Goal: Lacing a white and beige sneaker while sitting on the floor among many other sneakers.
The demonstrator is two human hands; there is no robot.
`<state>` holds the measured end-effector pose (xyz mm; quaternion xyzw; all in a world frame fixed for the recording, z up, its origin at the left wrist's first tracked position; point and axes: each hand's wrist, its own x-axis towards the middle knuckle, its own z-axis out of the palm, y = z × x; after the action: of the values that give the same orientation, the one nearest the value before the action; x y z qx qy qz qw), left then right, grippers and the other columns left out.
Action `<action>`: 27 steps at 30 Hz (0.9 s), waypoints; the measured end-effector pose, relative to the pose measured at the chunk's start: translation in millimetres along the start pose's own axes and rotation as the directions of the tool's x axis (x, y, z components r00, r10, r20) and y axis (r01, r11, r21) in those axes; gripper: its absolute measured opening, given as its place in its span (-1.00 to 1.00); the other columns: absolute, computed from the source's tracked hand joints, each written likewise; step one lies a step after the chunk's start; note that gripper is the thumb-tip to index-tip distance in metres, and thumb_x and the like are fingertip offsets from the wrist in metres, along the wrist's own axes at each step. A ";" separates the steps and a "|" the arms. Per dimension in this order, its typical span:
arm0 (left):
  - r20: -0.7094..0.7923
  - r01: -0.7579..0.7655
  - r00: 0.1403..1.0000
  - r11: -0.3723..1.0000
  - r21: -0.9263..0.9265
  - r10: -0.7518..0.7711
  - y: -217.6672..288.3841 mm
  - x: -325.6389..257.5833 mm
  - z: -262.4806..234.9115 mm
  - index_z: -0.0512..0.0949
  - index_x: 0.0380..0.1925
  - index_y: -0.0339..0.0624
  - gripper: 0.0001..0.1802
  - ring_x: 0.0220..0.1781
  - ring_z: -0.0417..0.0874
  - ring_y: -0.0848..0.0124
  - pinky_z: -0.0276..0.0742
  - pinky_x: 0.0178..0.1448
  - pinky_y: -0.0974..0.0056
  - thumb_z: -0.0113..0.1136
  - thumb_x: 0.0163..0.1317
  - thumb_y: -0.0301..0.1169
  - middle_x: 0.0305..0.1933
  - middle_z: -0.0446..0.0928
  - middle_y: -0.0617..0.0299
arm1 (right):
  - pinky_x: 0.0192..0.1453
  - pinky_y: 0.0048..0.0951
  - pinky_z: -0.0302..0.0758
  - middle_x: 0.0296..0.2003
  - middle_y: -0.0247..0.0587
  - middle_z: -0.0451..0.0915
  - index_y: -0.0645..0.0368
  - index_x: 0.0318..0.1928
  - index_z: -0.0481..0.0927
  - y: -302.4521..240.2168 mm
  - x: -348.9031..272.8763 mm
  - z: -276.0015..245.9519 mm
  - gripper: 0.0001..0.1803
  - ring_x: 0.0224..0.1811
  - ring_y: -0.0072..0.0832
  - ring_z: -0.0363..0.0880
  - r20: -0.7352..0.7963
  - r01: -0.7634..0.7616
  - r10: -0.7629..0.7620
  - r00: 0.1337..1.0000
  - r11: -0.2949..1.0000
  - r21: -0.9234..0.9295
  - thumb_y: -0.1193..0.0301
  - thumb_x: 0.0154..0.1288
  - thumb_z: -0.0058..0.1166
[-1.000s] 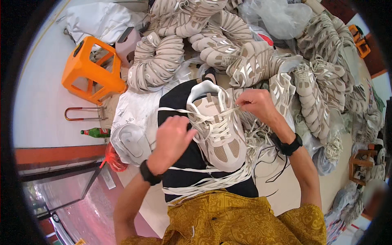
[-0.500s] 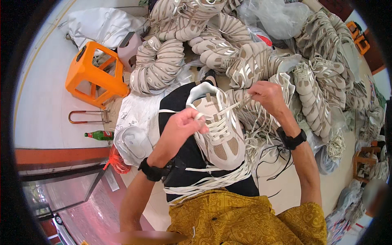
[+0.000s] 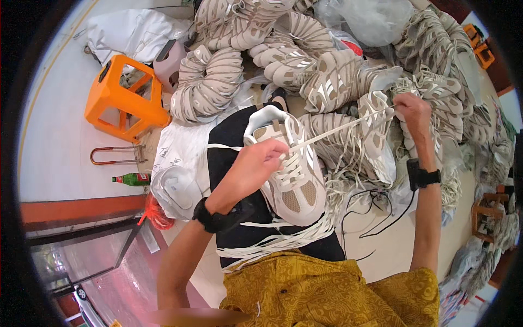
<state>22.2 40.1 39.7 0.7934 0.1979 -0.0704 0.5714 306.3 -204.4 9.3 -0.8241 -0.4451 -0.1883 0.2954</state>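
A beige and white sneaker point(image 3: 298, 199) rests on my lap over black cloth, its toe pointing toward me. Cream lace crosses its front in several rows. My right hand point(image 3: 412, 111) is out to the right, fingers pinched on the end of a shoelace point(image 3: 343, 128) that runs taut back to the shoe. At the upper eyelets my left hand point(image 3: 267, 158) is closed against the lacing; its fingertips partly hide what they pinch, which looks like lace. A bundle of loose cream laces point(image 3: 272, 248) lies across my thighs below the toe.
Coiled stacks of similar shoe uppers point(image 3: 210, 87) fill the floor ahead and to the right. An orange stool point(image 3: 122, 101) stands at the left, near a green bottle point(image 3: 133, 179) lying on its side. Clear plastic bags point(image 3: 365, 22) lie at the back. Black cords point(image 3: 376, 218) trail on the floor.
My right hand has moved out to the right and slightly up, drawing a longer stretch of lace from the shoe. My left hand has shifted slightly right and up against the lacing.
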 end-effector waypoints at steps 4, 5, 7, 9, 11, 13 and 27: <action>0.050 0.069 0.996 0.997 -0.028 -0.067 0.1 7.8 -3.4 0.45 -0.18 -0.34 -0.73 -0.26 0.53 0.52 0.41 -0.18 0.46 -0.05 0.09 -0.50 -0.27 0.52 0.21 | -0.43 -0.39 0.40 -0.56 -0.26 0.49 0.10 -0.50 0.51 11.0 -2.3 9.7 -0.91 -0.48 -0.31 0.50 0.129 -0.019 0.027 0.991 0.998 -0.059 0.47 -0.14 0.04; 0.067 0.082 0.995 0.990 -0.113 -0.074 -0.5 8.9 -6.1 0.44 -0.18 -0.36 -0.73 -0.25 0.53 0.51 0.41 -0.18 0.46 -0.09 0.10 -0.51 -0.25 0.51 0.20 | -0.43 -0.39 0.40 -0.56 -0.26 0.49 0.10 -0.50 0.51 13.3 -1.4 10.1 -0.91 -0.48 -0.31 0.50 0.117 -0.012 0.019 0.993 0.998 -0.059 0.47 -0.14 0.04; 0.074 0.105 0.993 0.973 -0.204 -0.092 -2.9 8.8 -9.6 0.43 -0.18 -0.38 -0.73 -0.24 0.53 0.49 0.42 -0.18 0.45 -0.13 0.11 -0.53 -0.23 0.50 0.19 | -0.43 -0.40 0.41 -0.54 -0.26 0.50 0.08 -0.49 0.52 15.6 1.6 11.1 -0.90 -0.47 -0.31 0.51 0.139 -0.013 0.025 0.990 0.996 -0.092 0.47 -0.15 0.04; 0.059 0.032 0.998 0.994 -0.108 -0.026 -4.8 9.6 -12.4 0.41 -0.17 -0.41 -0.72 -0.21 0.53 0.48 0.42 -0.17 0.43 -0.17 0.11 -0.56 -0.21 0.49 0.17 | -0.41 -0.40 0.42 -0.53 -0.28 0.52 0.08 -0.49 0.54 18.7 7.3 4.1 -0.89 -0.48 -0.32 0.52 0.114 -0.117 0.128 0.985 0.988 -0.099 0.48 -0.15 0.04; 0.073 0.001 0.997 0.991 -0.132 0.008 -6.7 10.4 -12.7 0.40 -0.16 -0.41 -0.71 -0.20 0.53 0.46 0.43 -0.17 0.42 -0.17 0.11 -0.57 -0.21 0.48 0.16 | -0.42 -0.40 0.42 -0.55 -0.28 0.52 0.08 -0.48 0.55 19.6 12.0 -0.8 -0.88 -0.49 -0.31 0.52 0.128 -0.113 0.126 0.984 0.988 -0.102 0.47 -0.15 0.03; 0.010 0.014 1.000 0.988 -0.154 -0.012 -8.4 10.0 -11.4 0.40 -0.17 -0.39 -0.73 -0.21 0.53 0.47 0.43 -0.16 0.41 -0.14 0.11 -0.56 -0.23 0.48 0.18 | -0.42 -0.39 0.42 -0.55 -0.27 0.52 0.08 -0.48 0.55 18.4 14.8 -1.3 -0.88 -0.49 -0.31 0.53 0.130 -0.063 0.075 0.989 0.994 -0.094 0.47 -0.16 0.03; -0.205 -0.070 0.914 0.632 0.772 0.351 -22.5 4.8 20.9 0.50 -0.54 -0.22 -0.85 -0.56 0.54 0.18 0.44 -0.47 0.23 0.20 -0.09 -0.37 -0.57 0.49 0.10 | -0.42 -0.33 0.41 -0.54 -0.22 0.52 0.12 -0.49 0.55 1.7 15.8 11.8 -0.90 -0.50 -0.25 0.52 0.174 -0.006 0.008 0.985 1.000 -0.013 0.47 -0.14 0.02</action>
<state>20.1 27.7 11.2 0.9748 0.1500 0.0592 0.1543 316.7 -187.6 8.9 -0.8407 -0.4653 -0.1174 0.2507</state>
